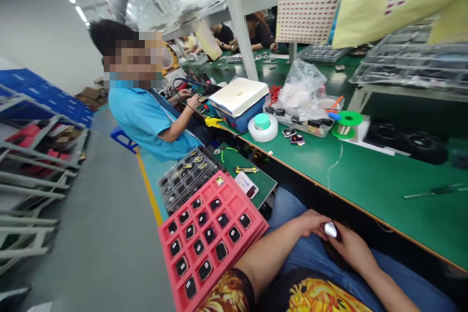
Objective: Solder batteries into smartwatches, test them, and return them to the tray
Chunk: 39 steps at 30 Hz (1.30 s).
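Above my lap, my left hand and my right hand meet around a small shiny device. Fingers of both hands close on its edges, and its bright face points up. Left of my left arm lies a pink foam tray with square compartments. Many of them hold small black square devices with white labels; one near the far corner holds a piece with a yellow and white face.
A clear compartment tray lies beyond the pink one. The green workbench carries tweezers, a tape roll and a green spool. A person in a blue shirt sits at the left. A yellow cutter lies nearby.
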Each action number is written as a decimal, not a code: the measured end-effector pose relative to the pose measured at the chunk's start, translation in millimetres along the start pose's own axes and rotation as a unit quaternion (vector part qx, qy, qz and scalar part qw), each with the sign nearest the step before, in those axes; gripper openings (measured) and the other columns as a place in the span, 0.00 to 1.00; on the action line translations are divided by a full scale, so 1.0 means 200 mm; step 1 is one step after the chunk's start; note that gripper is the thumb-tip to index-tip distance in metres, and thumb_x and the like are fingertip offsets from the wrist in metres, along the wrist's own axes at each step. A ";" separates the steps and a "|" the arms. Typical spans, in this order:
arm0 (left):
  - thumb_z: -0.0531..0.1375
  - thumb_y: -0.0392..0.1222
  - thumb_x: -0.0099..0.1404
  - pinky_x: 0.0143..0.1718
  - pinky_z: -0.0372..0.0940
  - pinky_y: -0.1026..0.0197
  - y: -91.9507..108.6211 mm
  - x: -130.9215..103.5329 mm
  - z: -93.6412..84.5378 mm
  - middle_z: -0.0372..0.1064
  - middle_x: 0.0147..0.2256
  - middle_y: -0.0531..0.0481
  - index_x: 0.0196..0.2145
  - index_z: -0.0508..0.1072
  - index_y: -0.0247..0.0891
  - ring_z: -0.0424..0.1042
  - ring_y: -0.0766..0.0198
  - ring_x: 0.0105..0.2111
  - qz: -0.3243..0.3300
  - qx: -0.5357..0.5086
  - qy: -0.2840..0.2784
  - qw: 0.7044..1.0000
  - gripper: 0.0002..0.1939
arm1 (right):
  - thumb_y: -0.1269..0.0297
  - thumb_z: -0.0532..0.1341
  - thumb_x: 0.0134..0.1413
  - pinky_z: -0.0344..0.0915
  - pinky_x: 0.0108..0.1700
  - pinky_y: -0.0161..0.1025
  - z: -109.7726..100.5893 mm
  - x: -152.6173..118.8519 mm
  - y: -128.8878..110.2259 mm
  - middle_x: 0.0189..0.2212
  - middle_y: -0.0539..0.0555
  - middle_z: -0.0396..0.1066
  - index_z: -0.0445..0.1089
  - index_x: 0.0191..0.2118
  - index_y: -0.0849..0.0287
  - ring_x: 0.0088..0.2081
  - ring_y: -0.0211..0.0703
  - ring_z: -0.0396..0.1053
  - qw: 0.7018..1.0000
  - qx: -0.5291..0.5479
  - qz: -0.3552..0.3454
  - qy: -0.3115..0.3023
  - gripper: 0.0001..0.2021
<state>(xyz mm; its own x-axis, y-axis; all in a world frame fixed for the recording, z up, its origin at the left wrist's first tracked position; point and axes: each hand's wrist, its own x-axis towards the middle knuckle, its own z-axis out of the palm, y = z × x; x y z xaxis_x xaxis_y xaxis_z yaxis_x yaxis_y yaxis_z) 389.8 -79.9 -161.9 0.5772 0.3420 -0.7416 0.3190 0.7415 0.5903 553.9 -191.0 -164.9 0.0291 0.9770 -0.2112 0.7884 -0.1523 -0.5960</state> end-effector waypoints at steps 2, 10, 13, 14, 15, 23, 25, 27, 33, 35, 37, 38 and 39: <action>0.65 0.45 0.77 0.33 0.76 0.60 0.01 0.03 0.00 0.74 0.28 0.54 0.36 0.77 0.34 0.76 0.65 0.27 -0.012 -0.001 0.002 1.000 0.13 | 0.48 0.59 0.66 0.76 0.47 0.48 0.02 0.02 0.05 0.52 0.60 0.84 0.78 0.58 0.52 0.50 0.61 0.84 1.000 -0.009 -0.004 0.000 0.23; 0.63 0.33 0.68 0.24 0.75 0.57 0.01 0.12 -0.02 0.74 0.22 0.43 0.25 0.77 0.31 0.76 0.57 0.20 -0.022 -0.039 -0.008 0.999 0.12 | 0.44 0.57 0.67 0.77 0.45 0.51 0.04 0.03 0.08 0.48 0.64 0.84 0.76 0.57 0.56 0.48 0.64 0.84 0.999 -0.045 0.012 -0.016 0.25; 0.63 0.32 0.67 0.21 0.74 0.58 0.00 0.14 -0.02 0.74 0.22 0.41 0.24 0.77 0.30 0.76 0.55 0.20 -0.034 -0.031 -0.009 0.999 0.13 | 0.45 0.58 0.66 0.77 0.47 0.53 0.04 0.03 0.09 0.49 0.64 0.84 0.77 0.54 0.54 0.49 0.66 0.84 0.999 -0.044 0.012 -0.016 0.23; 0.63 0.32 0.67 0.21 0.74 0.59 0.00 0.14 -0.01 0.74 0.22 0.42 0.24 0.77 0.30 0.76 0.55 0.19 -0.036 -0.027 -0.007 0.999 0.13 | 0.45 0.58 0.66 0.77 0.48 0.54 0.05 0.04 0.10 0.49 0.65 0.84 0.77 0.54 0.54 0.49 0.67 0.84 0.999 -0.045 0.012 -0.020 0.22; 0.63 0.32 0.68 0.21 0.74 0.59 0.00 0.14 -0.01 0.74 0.21 0.42 0.24 0.77 0.30 0.76 0.56 0.19 -0.037 -0.023 -0.002 0.999 0.13 | 0.45 0.58 0.66 0.77 0.49 0.54 0.05 0.04 0.10 0.48 0.65 0.84 0.77 0.54 0.55 0.49 0.67 0.84 0.999 -0.045 0.013 -0.024 0.23; 0.66 0.41 0.77 0.31 0.77 0.62 0.00 0.14 0.00 0.74 0.27 0.54 0.35 0.77 0.33 0.76 0.66 0.26 -0.065 0.014 0.030 0.997 0.11 | 0.47 0.60 0.61 0.77 0.43 0.50 -0.01 0.06 0.00 0.40 0.61 0.85 0.79 0.49 0.52 0.41 0.64 0.85 0.999 -0.019 0.018 -0.019 0.20; 0.66 0.44 0.78 0.32 0.76 0.62 0.00 0.14 0.01 0.74 0.30 0.54 0.39 0.77 0.33 0.76 0.67 0.28 -0.068 0.021 0.038 0.997 0.11 | 0.47 0.60 0.60 0.77 0.43 0.50 -0.02 0.06 -0.02 0.39 0.61 0.85 0.79 0.49 0.52 0.40 0.63 0.85 0.999 -0.015 0.022 -0.020 0.20; 0.65 0.45 0.78 0.32 0.76 0.62 0.00 0.14 0.01 0.75 0.32 0.53 0.41 0.77 0.33 0.76 0.67 0.29 -0.068 0.024 0.048 0.996 0.11 | 0.47 0.59 0.61 0.77 0.44 0.50 -0.02 0.06 -0.01 0.41 0.61 0.85 0.79 0.51 0.52 0.41 0.63 0.85 0.999 -0.011 0.022 -0.027 0.21; 0.65 0.46 0.78 0.33 0.76 0.61 0.02 0.11 0.01 0.75 0.33 0.53 0.43 0.78 0.33 0.76 0.66 0.29 -0.066 0.019 0.050 0.996 0.12 | 0.46 0.58 0.65 0.76 0.52 0.53 0.01 0.05 0.02 0.51 0.63 0.83 0.75 0.57 0.55 0.50 0.64 0.83 0.999 -0.018 -0.012 -0.025 0.24; 0.65 0.47 0.79 0.33 0.77 0.61 0.03 0.10 0.00 0.75 0.32 0.53 0.43 0.78 0.33 0.77 0.66 0.29 -0.069 0.013 0.036 0.997 0.12 | 0.47 0.57 0.66 0.76 0.50 0.53 0.01 0.05 0.03 0.51 0.62 0.83 0.75 0.57 0.53 0.49 0.63 0.83 0.999 -0.022 -0.018 -0.019 0.23; 0.64 0.47 0.79 0.33 0.77 0.60 0.04 0.10 -0.01 0.75 0.31 0.53 0.43 0.78 0.33 0.77 0.65 0.29 -0.073 0.010 0.022 0.997 0.13 | 0.46 0.56 0.68 0.76 0.48 0.52 0.02 0.04 0.03 0.49 0.62 0.84 0.75 0.57 0.53 0.47 0.63 0.83 0.999 -0.030 -0.015 -0.020 0.22; 0.64 0.47 0.79 0.33 0.77 0.60 0.04 0.10 -0.02 0.75 0.31 0.52 0.42 0.77 0.33 0.77 0.65 0.29 -0.074 0.008 0.015 0.997 0.13 | 0.46 0.56 0.68 0.76 0.48 0.52 0.02 0.04 0.04 0.50 0.62 0.83 0.74 0.58 0.54 0.47 0.63 0.83 0.999 -0.036 -0.011 -0.018 0.23; 0.63 0.47 0.79 0.33 0.77 0.60 0.05 0.10 -0.03 0.75 0.31 0.52 0.42 0.77 0.33 0.78 0.64 0.29 -0.076 0.008 0.008 0.997 0.13 | 0.45 0.56 0.69 0.76 0.48 0.53 0.03 0.04 0.05 0.51 0.63 0.83 0.73 0.59 0.55 0.48 0.63 0.83 0.999 -0.041 -0.008 -0.016 0.24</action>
<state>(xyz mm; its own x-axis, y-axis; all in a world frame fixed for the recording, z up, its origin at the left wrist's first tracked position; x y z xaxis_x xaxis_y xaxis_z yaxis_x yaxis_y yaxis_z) 400.5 -63.5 -173.0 0.5090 0.2363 -0.8277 0.4131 0.7765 0.4758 558.7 -185.9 -176.3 -0.0028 0.9738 -0.2272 0.8368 -0.1221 -0.5338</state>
